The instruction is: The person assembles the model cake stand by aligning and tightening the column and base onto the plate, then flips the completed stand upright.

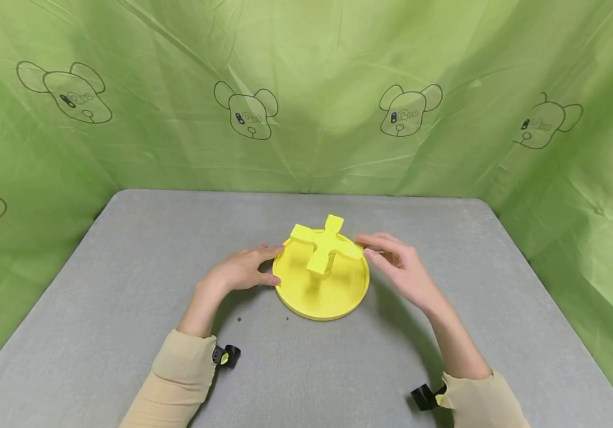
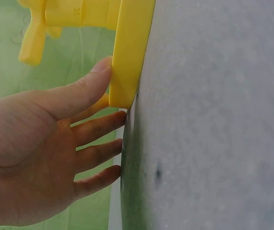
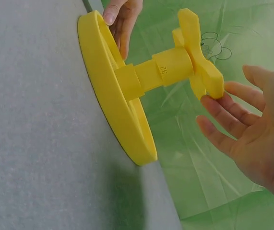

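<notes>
From my end, I have the round yellow base [image 1: 298, 297] lying flat on the grey table [image 1: 333, 374], near the middle of the head view. A stepped yellow stem [image 3: 151, 74] rises from it, with a small number on its side, and carries a yellow four-armed cross handle [image 1: 325, 242]. As I see it from above, the handle's arms point to about 12 to 1, 3 to 4, 7 and 10 o'clock.

The left hand [image 1: 245, 267] is at the base's 9 to 10 o'clock. Its fingers are spread and fairly straight, the thumb touching the rim and the index finger reaching round the edge behind it; on my left wrist feed the other fingertips come down near the table beside the base.

The right hand [image 1: 397, 261] is at 3 o'clock of the handle. Its fingers are apart and gently bent, with fingertips at the end of the nearest arm; I see no pinch there.

Two dark specks [image 1: 239, 319] sit on the table towards 7 to 8 o'clock of the base. Both forearms wear beige sleeves [image 1: 183, 368] with a black wrist camera [image 1: 231, 355] each. A green curtain [image 1: 317, 160] printed with bear faces hangs at 12 o'clock and round both sides.
</notes>
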The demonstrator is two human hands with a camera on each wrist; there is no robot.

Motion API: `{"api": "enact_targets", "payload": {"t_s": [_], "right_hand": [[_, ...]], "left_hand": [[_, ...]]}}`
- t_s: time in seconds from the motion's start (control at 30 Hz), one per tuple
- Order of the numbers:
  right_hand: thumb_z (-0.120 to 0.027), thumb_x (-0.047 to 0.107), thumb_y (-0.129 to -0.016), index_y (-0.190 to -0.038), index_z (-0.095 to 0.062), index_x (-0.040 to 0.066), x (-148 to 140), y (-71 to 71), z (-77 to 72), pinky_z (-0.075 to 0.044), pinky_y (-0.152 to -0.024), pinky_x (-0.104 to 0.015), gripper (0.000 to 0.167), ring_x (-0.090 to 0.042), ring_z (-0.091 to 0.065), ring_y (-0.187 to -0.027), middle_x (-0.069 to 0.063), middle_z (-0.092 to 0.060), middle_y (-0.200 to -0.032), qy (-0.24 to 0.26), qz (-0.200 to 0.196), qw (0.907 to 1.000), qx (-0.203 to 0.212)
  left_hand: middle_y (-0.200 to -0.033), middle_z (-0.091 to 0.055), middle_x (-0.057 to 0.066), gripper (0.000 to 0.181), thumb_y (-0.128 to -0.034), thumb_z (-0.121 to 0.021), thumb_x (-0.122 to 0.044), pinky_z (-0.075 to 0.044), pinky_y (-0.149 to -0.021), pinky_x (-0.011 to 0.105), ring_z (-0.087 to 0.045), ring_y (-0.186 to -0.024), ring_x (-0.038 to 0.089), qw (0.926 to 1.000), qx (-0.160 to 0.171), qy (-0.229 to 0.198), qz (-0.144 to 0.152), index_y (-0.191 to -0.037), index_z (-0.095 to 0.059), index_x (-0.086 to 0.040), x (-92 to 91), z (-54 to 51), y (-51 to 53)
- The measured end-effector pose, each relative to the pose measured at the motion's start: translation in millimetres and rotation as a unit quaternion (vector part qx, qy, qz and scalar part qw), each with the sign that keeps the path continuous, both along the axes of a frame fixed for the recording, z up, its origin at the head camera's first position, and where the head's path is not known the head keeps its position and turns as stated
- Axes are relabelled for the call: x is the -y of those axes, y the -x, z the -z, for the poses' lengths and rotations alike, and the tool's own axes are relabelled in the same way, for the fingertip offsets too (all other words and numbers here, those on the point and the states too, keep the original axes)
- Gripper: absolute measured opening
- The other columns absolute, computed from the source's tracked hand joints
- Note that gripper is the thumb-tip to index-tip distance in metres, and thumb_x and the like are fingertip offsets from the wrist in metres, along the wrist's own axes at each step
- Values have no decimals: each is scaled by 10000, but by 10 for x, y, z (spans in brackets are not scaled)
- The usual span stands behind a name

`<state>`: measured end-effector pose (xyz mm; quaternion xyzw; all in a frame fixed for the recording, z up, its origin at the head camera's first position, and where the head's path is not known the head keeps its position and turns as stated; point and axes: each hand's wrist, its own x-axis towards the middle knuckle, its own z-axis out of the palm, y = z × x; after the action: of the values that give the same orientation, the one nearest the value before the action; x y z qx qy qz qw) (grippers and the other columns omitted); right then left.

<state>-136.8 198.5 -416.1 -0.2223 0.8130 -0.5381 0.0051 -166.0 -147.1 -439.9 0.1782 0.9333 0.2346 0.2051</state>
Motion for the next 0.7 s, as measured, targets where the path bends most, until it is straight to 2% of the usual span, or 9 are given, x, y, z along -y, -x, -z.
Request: {"api": "enact_targets", "payload": {"t_s": [0.2, 0.47, 0.57, 0.63, 0.7], "right_hand": [[-646, 176, -1025, -1304, -719, 155, 50, -50, -18, -528, -1036, -183, 290, -74, -656, -1202, -35, -716, -1291, -188, -117, 9998, 9], [-668, 157, -1009, -1257, -741, 141, 135, -120, -38, -571, -987, -234, 259, -73, -708, -1089, -21, -755, -1208, -372, -403, 9985, -67], [-669, 116, -1002, -1199, -756, 83, 143, -124, -42, -590, -907, -217, 218, -72, -723, -991, -115, -767, -1117, -43, -132, 9996, -251], [-671, 89, -995, -1163, -765, 61, 140, -110, -38, -579, -865, -188, 194, -65, -703, -953, -154, -754, -1080, 154, 281, 9981, -533], [-672, 80, -993, -1183, -758, 63, 130, -88, -27, -572, -888, -193, 210, -78, -685, -981, -165, -734, -1129, 208, 696, 9944, -772]], "left_hand": [[-1679, -342, 129, 787, -949, -734, -406, -259, -1260, 631, -283, -1576, 379, 10000, 25, 9, -23, -1617, -359, -225, 2, 1, -2], [-1677, -346, 127, 782, -948, -736, -404, -266, -1260, 624, -284, -1577, 375, 10000, 25, -27, -26, -1613, -366, -226, 0, -1, -9], [-1678, -344, 119, 783, -948, -737, -400, -265, -1264, 616, -280, -1580, 368, 10000, 23, -27, -23, -1614, -364, -227, -6, -3, -7], [-1679, -343, 115, 782, -948, -737, -397, -263, -1267, 613, -278, -1581, 366, 10000, 28, -28, -21, -1614, -363, -227, -6, -2, -6], [-1679, -343, 115, 784, -948, -738, -395, -261, -1267, 613, -278, -1580, 368, 10000, 27, -29, -18, -1614, -363, -224, -4, 0, -4]]}}
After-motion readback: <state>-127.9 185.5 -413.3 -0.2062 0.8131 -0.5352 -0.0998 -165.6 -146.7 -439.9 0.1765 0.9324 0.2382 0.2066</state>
